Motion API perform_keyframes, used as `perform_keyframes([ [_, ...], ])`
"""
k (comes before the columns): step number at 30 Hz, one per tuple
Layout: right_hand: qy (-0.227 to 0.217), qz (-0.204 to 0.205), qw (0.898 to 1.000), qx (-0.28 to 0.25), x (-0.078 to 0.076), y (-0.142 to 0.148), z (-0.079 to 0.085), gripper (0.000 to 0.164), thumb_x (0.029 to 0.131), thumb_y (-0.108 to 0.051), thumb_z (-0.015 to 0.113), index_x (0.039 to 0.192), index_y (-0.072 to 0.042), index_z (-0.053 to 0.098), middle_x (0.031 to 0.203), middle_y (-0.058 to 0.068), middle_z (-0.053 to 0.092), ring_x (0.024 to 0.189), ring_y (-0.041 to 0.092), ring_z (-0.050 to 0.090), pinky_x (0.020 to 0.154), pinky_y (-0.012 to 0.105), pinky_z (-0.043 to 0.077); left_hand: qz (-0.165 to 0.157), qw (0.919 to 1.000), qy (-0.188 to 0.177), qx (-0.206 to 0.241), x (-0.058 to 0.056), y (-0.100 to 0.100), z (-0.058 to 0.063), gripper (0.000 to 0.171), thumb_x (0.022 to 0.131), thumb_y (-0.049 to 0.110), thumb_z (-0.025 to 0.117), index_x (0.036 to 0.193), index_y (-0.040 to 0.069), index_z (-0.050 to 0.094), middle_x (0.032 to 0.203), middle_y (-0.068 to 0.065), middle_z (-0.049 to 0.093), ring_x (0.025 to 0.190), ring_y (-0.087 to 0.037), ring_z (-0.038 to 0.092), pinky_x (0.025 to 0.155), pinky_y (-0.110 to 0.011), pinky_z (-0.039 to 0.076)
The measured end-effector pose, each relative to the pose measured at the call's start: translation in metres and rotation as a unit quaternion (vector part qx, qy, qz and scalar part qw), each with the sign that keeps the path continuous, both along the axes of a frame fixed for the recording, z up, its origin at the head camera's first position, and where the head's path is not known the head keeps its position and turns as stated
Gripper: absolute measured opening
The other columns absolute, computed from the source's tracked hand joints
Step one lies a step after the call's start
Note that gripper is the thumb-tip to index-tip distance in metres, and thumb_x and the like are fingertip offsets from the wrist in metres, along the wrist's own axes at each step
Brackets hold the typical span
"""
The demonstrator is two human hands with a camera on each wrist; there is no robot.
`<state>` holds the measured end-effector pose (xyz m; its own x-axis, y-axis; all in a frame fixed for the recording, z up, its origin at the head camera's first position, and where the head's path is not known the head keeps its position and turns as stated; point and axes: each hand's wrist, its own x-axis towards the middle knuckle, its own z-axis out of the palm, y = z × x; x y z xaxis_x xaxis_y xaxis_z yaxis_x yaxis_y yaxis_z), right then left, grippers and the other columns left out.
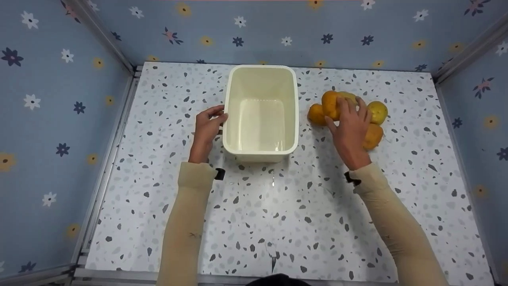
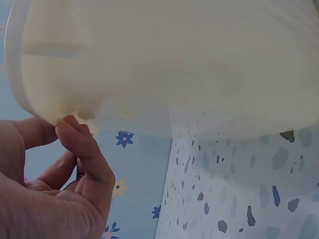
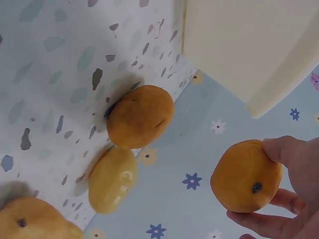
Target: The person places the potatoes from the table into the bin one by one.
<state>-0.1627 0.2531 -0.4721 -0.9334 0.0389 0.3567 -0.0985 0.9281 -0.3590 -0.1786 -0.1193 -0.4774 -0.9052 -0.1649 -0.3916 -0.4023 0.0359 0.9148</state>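
Observation:
A deep cream plastic bin (image 1: 260, 152) stands on the speckled table, a little left of the fruit. My left hand (image 1: 207, 126) pinches its left rim between thumb and fingers, seen closely in the left wrist view against the bin wall (image 2: 199, 74). Over the fruit cluster, my right hand (image 1: 351, 127) grips an orange-yellow mango (image 3: 244, 174), thumb on one side and fingers on the other. In the right wrist view this mango has a dark stem spot and is raised apart from the other fruit.
Around the right hand lie another orange fruit (image 1: 316, 114), a long yellow fruit (image 1: 347, 96), a round yellow fruit (image 1: 378, 112) and an orange-yellow fruit (image 1: 373, 136). Blue flowered panels (image 1: 278, 31) enclose the table (image 1: 254, 222) at the back and both sides.

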Motion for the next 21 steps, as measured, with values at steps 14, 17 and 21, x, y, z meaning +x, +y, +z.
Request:
perform_keyframes([
  [14, 0.009, 0.024, 1.000, 0.013, -0.005, -0.020, 0.011, 0.058, 0.098, -0.027, 0.079, 0.147, -0.005, 0.056, 0.147, 0.021, 0.058, 0.148, 0.045, 0.037, 0.121, 0.063, 0.026, 0.000, 1.0000, 0.010, 0.002, 0.001, -0.001, -0.001, 0.036, 0.103, 0.012, 0.067, 0.139, 0.006, 0.068, 0.119, -0.005, 0.061, 0.090, -0.016, 0.068, 0.072, -0.027, 0.062],
  [17, 0.008, 0.027, 1.000, 0.013, -0.006, -0.023, 0.012, 0.059, 0.098, -0.028, 0.079, 0.147, -0.005, 0.057, 0.148, 0.021, 0.058, 0.148, 0.044, 0.037, 0.121, 0.063, 0.025, 0.001, 0.9999, 0.011, 0.010, 0.002, -0.001, -0.001, 0.036, 0.103, 0.012, 0.067, 0.139, 0.006, 0.068, 0.119, -0.006, 0.062, 0.091, -0.016, 0.069, 0.070, -0.026, 0.061],
  [21, 0.005, 0.030, 0.999, 0.010, -0.007, -0.028, 0.016, 0.060, 0.098, -0.028, 0.079, 0.148, -0.005, 0.056, 0.149, 0.021, 0.057, 0.149, 0.044, 0.036, 0.124, 0.061, 0.023, 0.001, 0.9999, 0.013, 0.010, 0.002, -0.001, -0.001, 0.036, 0.103, 0.012, 0.067, 0.138, 0.006, 0.069, 0.118, -0.006, 0.062, 0.091, -0.016, 0.069, 0.070, -0.026, 0.061],
])
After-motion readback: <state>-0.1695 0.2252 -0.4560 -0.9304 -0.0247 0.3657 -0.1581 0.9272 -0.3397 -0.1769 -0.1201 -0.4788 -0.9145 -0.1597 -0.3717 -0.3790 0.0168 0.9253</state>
